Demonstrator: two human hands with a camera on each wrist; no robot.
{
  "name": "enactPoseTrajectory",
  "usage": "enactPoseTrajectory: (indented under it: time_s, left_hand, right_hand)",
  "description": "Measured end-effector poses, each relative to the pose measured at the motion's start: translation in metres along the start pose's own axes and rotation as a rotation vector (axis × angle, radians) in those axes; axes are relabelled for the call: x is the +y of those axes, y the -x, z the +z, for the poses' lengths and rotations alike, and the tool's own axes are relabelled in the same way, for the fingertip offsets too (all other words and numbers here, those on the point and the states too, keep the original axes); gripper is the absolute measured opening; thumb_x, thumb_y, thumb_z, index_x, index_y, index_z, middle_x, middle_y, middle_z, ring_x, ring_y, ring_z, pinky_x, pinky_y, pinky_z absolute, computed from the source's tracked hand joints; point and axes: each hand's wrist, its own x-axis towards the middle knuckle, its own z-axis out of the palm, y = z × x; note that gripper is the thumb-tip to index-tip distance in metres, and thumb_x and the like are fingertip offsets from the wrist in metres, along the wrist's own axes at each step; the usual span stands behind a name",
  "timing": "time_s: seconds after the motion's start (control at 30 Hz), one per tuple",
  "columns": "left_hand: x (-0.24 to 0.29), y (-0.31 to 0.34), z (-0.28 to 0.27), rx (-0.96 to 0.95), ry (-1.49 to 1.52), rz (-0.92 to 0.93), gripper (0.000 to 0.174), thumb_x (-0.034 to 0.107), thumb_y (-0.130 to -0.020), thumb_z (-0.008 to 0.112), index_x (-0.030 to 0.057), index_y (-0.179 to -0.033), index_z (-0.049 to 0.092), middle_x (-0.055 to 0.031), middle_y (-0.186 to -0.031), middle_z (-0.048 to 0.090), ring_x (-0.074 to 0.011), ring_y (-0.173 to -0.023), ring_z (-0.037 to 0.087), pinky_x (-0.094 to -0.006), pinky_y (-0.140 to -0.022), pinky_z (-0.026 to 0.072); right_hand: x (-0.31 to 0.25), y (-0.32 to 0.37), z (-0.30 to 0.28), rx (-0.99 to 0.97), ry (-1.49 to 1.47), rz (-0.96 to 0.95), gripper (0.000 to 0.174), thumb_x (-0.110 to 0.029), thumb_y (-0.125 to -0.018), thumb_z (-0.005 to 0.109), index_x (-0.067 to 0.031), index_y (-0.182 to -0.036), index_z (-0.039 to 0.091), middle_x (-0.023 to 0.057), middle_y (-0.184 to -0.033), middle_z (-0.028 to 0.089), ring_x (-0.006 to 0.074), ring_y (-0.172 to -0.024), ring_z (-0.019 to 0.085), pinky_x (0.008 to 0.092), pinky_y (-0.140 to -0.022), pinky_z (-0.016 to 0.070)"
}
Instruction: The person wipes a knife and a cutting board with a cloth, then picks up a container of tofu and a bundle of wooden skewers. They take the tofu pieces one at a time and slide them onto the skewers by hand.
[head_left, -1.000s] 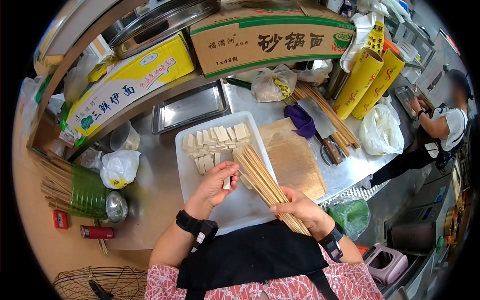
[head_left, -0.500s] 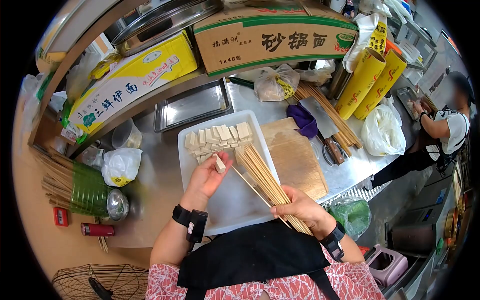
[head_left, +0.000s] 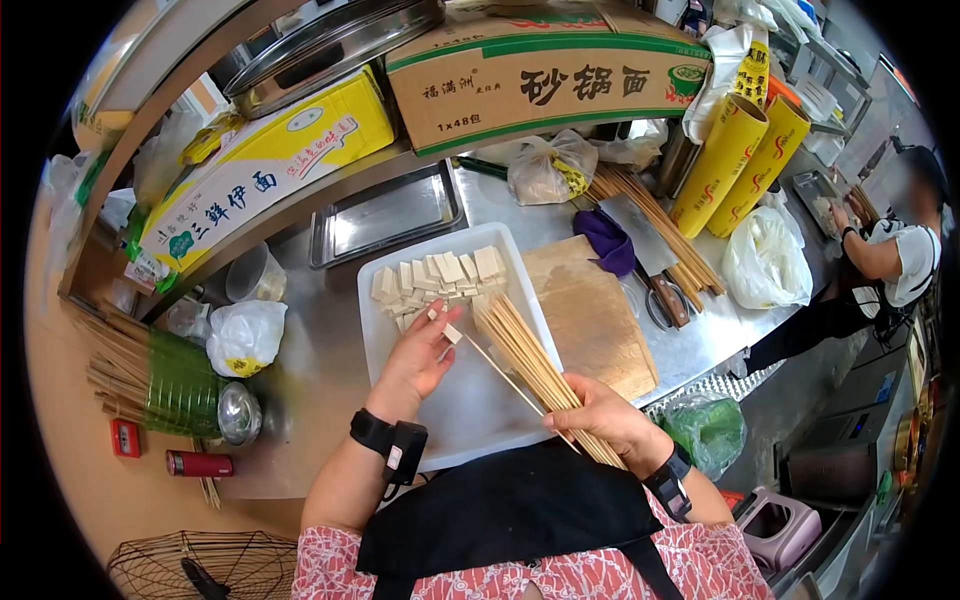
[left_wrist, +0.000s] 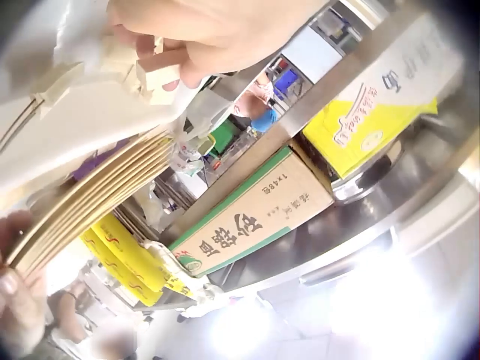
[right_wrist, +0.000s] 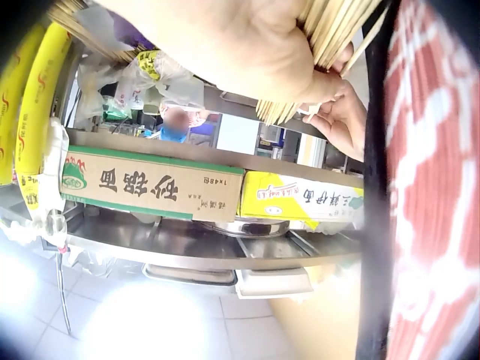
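My left hand [head_left: 418, 358] is over the white tray [head_left: 372, 345], holding a small off-white rectangular block, like tofu [head_left: 452, 333], at its fingertips. In the left wrist view this block [left_wrist: 163, 69] shows between the fingers and thumb. My right hand [head_left: 605, 412] grips a thick bundle of thin wooden skewers [head_left: 525, 355] slanting over the tray's right side. One single skewer [head_left: 500, 368] stands apart from the bundle, its tip toward the left hand. Many similar blocks [head_left: 440, 270] lie in rows at the tray's far end.
Right of the tray lies a wooden cutting board [head_left: 590, 320], with a cleaver [head_left: 640, 235], scissors [head_left: 662, 308] and more skewers [head_left: 700, 270] beyond. A metal tray [head_left: 385, 212] is behind. Plastic bags [head_left: 245, 335] sit at the left. Another person [head_left: 890, 250] stands at the right.
The left hand has drawn back slightly from the bundle and turned, with the block now at its fingertips. One skewer has come away from the bundle. The right hand keeps its grip.
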Motion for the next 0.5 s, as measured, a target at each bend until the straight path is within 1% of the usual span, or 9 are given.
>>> enactPoseTrajectory:
  time_s: [0.03, 0.13, 0.23, 0.33, 0.43, 0.5]
  left_hand:
    - [-0.0003, -0.0006, -0.0012, -0.008, -0.056, 0.015, 0.037, 0.014, -0.091, 0.056, 0.0174, -0.127, 0.046, -0.0075, -0.117, 0.059, -0.0120, -0.090, 0.053, -0.0266, -0.077, 0.0446]
    - [-0.0021, -0.0017, -0.0009, -0.015, 0.018, 0.028, 0.034, 0.017, -0.091, 0.057, 0.0157, -0.124, 0.049, -0.0085, -0.112, 0.061, -0.0093, -0.086, 0.052, -0.0234, -0.072, 0.0446]
    - [-0.0022, -0.0036, -0.0020, -0.011, 0.029, 0.022, 0.030, 0.018, -0.091, 0.057, 0.0141, -0.121, 0.053, -0.0096, -0.112, 0.061, -0.0088, -0.083, 0.053, -0.0214, -0.070, 0.0448]
    - [-0.0027, -0.0022, -0.0021, -0.024, 0.029, 0.043, 0.027, 0.019, -0.091, 0.058, 0.0126, -0.118, 0.055, -0.0100, -0.111, 0.061, -0.0087, -0.085, 0.053, -0.0211, -0.070, 0.0450]
    - [-0.0029, 0.0003, -0.0008, -0.032, 0.011, 0.079, 0.028, 0.020, -0.091, 0.058, 0.0121, -0.118, 0.055, -0.0096, -0.109, 0.061, -0.0091, -0.085, 0.054, -0.0213, -0.070, 0.0454]
    - [-0.0030, 0.0022, 0.0016, -0.025, -0.016, 0.107, 0.029, 0.021, -0.091, 0.059, 0.0118, -0.118, 0.054, -0.0092, -0.108, 0.062, -0.0090, -0.084, 0.055, -0.0215, -0.071, 0.0456]
  right_hand:
    - [0.0001, 0.0001, -0.0002, -0.006, -0.006, -0.001, 0.031, -0.004, -0.077, 0.069, -0.0031, -0.103, 0.052, -0.0004, -0.075, 0.055, 0.0060, -0.060, 0.052, 0.0187, -0.052, 0.0418]
    - [0.0013, -0.0002, -0.0005, -0.009, -0.006, -0.002, 0.031, -0.004, -0.077, 0.069, -0.0032, -0.103, 0.052, -0.0004, -0.075, 0.055, 0.0061, -0.060, 0.052, 0.0186, -0.052, 0.0418]
    - [0.0000, 0.0004, 0.0009, -0.008, -0.002, 0.006, 0.031, -0.004, -0.077, 0.069, -0.0032, -0.103, 0.052, -0.0004, -0.074, 0.056, 0.0061, -0.059, 0.052, 0.0185, -0.051, 0.0417]
    - [0.0001, 0.0000, 0.0013, -0.006, 0.006, 0.004, 0.031, -0.005, -0.077, 0.069, -0.0031, -0.103, 0.052, 0.0002, -0.074, 0.056, 0.0063, -0.058, 0.052, 0.0186, -0.051, 0.0415]
    - [-0.0017, 0.0003, 0.0027, -0.002, 0.007, 0.018, 0.032, -0.003, -0.077, 0.068, -0.0004, -0.104, 0.051, 0.0000, -0.073, 0.054, 0.0064, -0.057, 0.051, 0.0187, -0.050, 0.0410]
    - [0.0002, -0.0009, 0.0020, 0.000, 0.007, 0.022, 0.033, -0.003, -0.077, 0.068, -0.0004, -0.104, 0.051, 0.0001, -0.073, 0.054, 0.0065, -0.057, 0.051, 0.0188, -0.050, 0.0409]
